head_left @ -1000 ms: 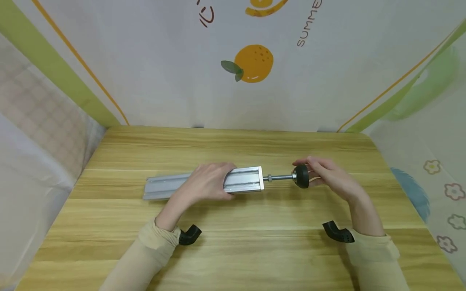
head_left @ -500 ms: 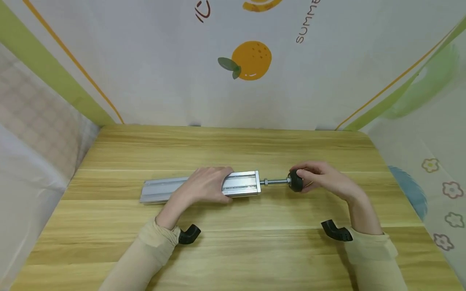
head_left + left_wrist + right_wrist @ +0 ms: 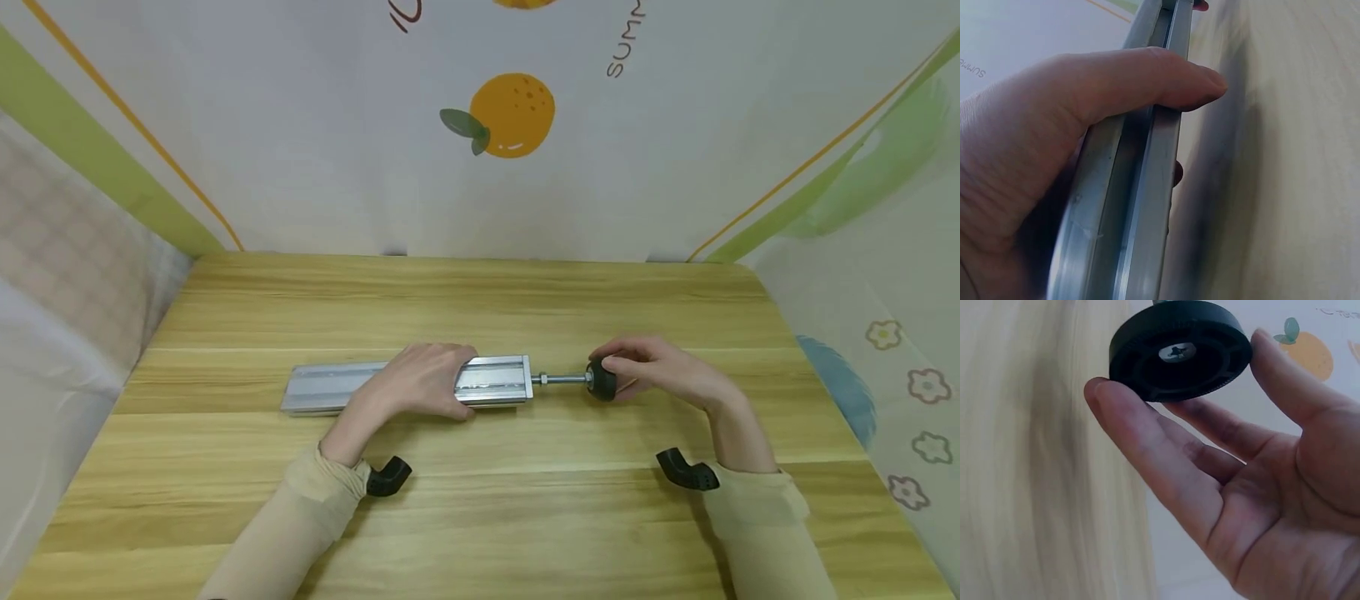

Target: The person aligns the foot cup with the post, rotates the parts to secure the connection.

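Observation:
A long silver aluminium profile [image 3: 491, 382] lies crosswise over the table in the head view. My left hand [image 3: 416, 379] grips it from above near its middle, thumb [image 3: 1191, 87] across the grooved side in the left wrist view. From the profile's right end sticks a threaded rod [image 3: 566, 379] with a nut [image 3: 544, 379] on it. A black round levelling foot [image 3: 602, 380] caps the rod. My right hand [image 3: 656, 371] pinches this foot by its rim. In the right wrist view, the underside of the foot [image 3: 1179, 322] shows a cross-slotted metal centre, with thumb and fingers around its edge.
The wood-grain table [image 3: 480, 517] spreads under both hands. Behind it hangs a white curtain [image 3: 337, 150] with a printed orange [image 3: 512, 115]. More fabric closes both sides. Black curved pieces [image 3: 388, 477] sit at both cuffs.
The right thumb and fingers have closed on the levelling foot's rim. Profile and foot have shifted slightly left in view, the profile is more level, and the visible rod looks a little shorter.

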`<state>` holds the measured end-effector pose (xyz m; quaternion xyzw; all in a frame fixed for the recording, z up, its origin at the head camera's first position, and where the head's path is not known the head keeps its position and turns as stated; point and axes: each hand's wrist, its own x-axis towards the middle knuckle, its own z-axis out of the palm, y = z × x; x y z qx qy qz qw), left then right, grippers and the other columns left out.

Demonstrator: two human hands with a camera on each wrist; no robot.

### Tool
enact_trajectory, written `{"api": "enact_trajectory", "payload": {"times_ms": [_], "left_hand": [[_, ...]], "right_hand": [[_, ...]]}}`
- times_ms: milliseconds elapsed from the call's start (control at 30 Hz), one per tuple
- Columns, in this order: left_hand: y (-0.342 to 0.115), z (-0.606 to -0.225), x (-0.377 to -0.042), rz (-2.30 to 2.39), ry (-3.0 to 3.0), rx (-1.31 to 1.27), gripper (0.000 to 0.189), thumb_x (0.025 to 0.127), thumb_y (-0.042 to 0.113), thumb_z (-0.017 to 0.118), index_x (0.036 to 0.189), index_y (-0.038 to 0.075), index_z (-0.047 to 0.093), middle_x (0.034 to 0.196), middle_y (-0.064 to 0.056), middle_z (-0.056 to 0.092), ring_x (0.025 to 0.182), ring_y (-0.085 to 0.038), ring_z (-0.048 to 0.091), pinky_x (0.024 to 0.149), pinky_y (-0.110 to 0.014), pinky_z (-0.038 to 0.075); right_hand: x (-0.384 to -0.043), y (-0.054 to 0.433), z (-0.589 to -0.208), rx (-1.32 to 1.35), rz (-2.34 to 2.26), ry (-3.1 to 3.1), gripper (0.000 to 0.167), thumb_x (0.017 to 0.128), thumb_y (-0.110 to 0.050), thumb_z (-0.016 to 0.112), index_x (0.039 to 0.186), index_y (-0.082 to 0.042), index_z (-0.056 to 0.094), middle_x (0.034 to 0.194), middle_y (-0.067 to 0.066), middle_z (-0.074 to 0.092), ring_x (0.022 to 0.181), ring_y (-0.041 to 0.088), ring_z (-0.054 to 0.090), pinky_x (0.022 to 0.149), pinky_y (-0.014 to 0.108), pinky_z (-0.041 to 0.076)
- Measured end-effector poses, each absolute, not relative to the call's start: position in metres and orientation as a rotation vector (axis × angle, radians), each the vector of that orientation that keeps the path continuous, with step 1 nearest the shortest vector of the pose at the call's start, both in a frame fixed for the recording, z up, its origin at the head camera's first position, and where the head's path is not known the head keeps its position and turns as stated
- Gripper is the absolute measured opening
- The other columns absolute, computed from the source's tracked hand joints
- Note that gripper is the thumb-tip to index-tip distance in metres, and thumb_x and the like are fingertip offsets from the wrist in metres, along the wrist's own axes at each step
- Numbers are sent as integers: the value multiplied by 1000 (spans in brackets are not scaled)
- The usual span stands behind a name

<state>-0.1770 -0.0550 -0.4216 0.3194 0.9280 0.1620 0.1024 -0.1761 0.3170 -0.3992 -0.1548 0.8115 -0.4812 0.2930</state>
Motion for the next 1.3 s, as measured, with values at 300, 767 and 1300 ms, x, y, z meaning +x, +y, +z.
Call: {"api": "enact_trajectory", "payload": {"times_ms": [300, 767, 1300], "left_hand": [[-54, -425, -180, 429, 2709, 951, 57, 69, 42, 86, 113, 15, 63, 95, 5, 68, 81, -14, 59, 72, -36, 54], [-53, -425, -182, 406, 2694, 958, 55, 70, 42, 85, 112, 14, 63, 88, 6, 64, 79, -13, 57, 76, -37, 54], [-54, -429, -186, 398, 2694, 972, 53, 71, 42, 84, 111, 14, 62, 86, 6, 63, 77, -14, 57, 76, -37, 54]], "right_hand": [[-180, 319, -407, -386, -1253, 2130, 48, 105, -26, 58, 141, 5, 53, 131, 28, 62, 106, 20, 72, 86, 41, 63], [-184, 320, -415, -402, -1238, 2123, 53, 99, -21, 67, 143, 3, 51, 133, 28, 59, 110, 24, 69, 88, 37, 62], [-185, 321, -420, -530, -1180, 2200, 72, 79, -11, 87, 138, 0, 48, 138, 22, 53, 107, 26, 66, 88, 29, 58]]}}
